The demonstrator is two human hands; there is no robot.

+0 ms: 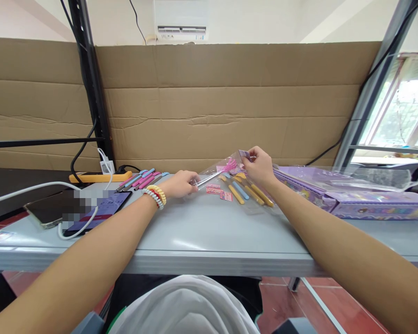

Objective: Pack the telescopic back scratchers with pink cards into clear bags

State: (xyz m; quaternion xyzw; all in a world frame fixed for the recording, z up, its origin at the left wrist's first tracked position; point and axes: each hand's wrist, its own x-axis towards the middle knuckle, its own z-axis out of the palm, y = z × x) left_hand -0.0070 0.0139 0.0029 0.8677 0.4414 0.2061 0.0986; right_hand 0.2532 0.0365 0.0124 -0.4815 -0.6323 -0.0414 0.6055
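Note:
My left hand (183, 184), with beaded bracelets at the wrist, is closed on the near left end of a clear plastic bag (206, 174). My right hand (258, 165) pinches the bag's upper right end. Inside the bag lies a slim pen-like stick (209, 179) with a pink top (230, 164). Just beyond and below the right hand, yellow and blue pens (237, 192) lie on clear plastic. Two small pink labels (226, 195) rest beside them. Left of my left hand, several pink and blue pens (144, 179) lie side by side.
At the right stands a purple printed box (379, 205) with clear plastic on top. A phone (54, 208), a tablet (104, 208) and a white cable (90, 220) occupy the table's left. A yellow power strip (101, 177) lies behind them. Cardboard (230, 102) walls off the back.

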